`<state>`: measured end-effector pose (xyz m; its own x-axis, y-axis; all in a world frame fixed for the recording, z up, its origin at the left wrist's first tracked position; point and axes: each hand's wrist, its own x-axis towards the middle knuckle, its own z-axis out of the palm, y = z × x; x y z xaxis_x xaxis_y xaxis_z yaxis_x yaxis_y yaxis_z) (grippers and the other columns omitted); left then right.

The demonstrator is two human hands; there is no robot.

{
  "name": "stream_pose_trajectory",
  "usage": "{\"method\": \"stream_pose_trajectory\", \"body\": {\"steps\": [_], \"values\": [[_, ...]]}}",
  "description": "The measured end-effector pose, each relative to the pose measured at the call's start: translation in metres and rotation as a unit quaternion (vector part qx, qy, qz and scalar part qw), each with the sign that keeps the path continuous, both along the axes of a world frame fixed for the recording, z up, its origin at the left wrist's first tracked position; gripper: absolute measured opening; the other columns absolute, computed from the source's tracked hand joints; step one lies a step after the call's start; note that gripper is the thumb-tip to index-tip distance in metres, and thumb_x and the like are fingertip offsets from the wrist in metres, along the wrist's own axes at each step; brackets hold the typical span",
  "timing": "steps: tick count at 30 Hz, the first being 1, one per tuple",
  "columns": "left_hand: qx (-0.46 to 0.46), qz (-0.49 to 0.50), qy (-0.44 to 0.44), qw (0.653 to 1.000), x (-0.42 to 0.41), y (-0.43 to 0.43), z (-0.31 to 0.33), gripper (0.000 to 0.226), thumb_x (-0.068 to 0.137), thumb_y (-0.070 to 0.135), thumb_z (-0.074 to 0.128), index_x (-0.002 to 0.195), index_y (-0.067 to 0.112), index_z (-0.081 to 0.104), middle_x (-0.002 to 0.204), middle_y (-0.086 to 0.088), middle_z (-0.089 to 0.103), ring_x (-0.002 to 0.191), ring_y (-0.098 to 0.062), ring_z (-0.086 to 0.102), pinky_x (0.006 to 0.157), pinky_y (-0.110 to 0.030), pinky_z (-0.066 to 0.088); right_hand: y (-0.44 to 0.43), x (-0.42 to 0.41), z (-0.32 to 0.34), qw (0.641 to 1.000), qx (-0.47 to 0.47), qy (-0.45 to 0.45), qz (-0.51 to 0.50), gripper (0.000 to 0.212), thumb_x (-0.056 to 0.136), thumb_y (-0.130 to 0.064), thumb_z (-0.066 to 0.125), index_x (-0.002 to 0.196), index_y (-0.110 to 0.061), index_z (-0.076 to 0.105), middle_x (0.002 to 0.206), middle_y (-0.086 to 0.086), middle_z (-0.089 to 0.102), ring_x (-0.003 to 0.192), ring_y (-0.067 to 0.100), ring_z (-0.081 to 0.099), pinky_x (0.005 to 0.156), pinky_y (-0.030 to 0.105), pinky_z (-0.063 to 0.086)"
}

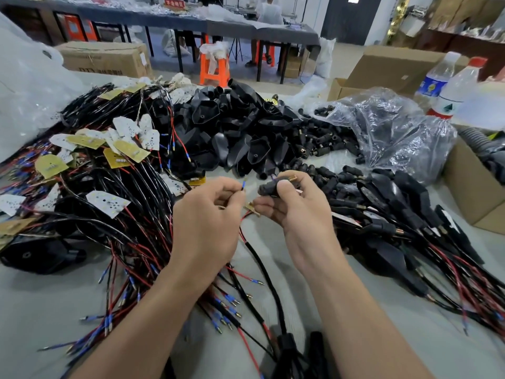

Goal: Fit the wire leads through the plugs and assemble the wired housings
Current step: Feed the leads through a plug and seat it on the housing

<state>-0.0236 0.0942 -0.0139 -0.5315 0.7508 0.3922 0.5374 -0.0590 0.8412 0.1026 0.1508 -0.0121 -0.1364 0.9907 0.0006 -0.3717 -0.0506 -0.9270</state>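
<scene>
My left hand (207,222) pinches a thin wire lead (243,185) with a blue-sleeved tip pointing up. Close to its right, my right hand (295,206) grips a small black plug (269,188) with a brass pin sticking out at its right end. The lead tip sits just left of the plug, apart from it. A red and a black wire (247,236) run down from between my hands toward the table's near edge. A heap of black housings (235,127) lies behind my hands.
Wired boards with red and black leads (109,170) cover the left. Loose black plugs (328,143) and a clear bag (388,129) lie at the right back. Assembled wired housings (404,228) pile at the right. Cardboard boxes (475,192) and two bottles (448,88) stand far right.
</scene>
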Motion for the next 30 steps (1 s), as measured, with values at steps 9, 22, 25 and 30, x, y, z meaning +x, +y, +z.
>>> {"method": "stream_pose_trajectory", "body": {"steps": [9,22,25,30], "values": [[-0.033,-0.121,-0.087,0.988,-0.002,0.003,-0.002,0.037,0.090,0.013,0.075,0.082,0.050,0.077,0.083,0.031,0.068,0.084,0.011,0.064,0.072,0.000,0.040,-0.002,0.011,0.015,0.998,-0.003,0.061,0.028,0.021,0.104,0.002,0.041,0.107,-0.008,0.059,0.087,0.018,0.066,0.061,0.023,0.066,0.058,0.030,0.055],[-0.039,-0.034,-0.046,0.998,0.001,-0.004,0.002,0.016,0.084,0.022,0.080,0.082,0.038,0.079,0.074,0.026,0.071,0.067,-0.001,0.069,0.067,-0.019,0.053,-0.008,0.028,0.014,0.989,0.073,-0.108,0.062,0.026,0.096,0.008,0.045,0.105,-0.008,0.063,0.078,0.011,0.073,0.066,0.023,0.065,0.061,0.028,0.054],[-0.023,-0.018,-0.048,0.998,0.002,-0.006,0.002,0.018,0.087,0.024,0.079,0.081,0.040,0.078,0.074,0.027,0.071,0.066,-0.001,0.069,0.065,-0.021,0.055,-0.009,0.028,0.014,0.990,0.065,-0.109,0.053,0.025,0.096,0.008,0.046,0.103,-0.007,0.064,0.079,0.012,0.074,0.067,0.024,0.066,0.063,0.029,0.056],[-0.008,-0.034,-0.025,0.999,0.005,-0.008,0.005,0.023,0.085,0.023,0.081,0.078,0.045,0.076,0.076,0.027,0.071,0.070,0.001,0.069,0.065,-0.010,0.049,-0.015,0.021,0.011,0.996,0.030,-0.057,0.062,0.021,0.099,0.006,0.049,0.103,-0.008,0.064,0.081,0.016,0.074,0.066,0.024,0.070,0.065,0.030,0.059]]}}
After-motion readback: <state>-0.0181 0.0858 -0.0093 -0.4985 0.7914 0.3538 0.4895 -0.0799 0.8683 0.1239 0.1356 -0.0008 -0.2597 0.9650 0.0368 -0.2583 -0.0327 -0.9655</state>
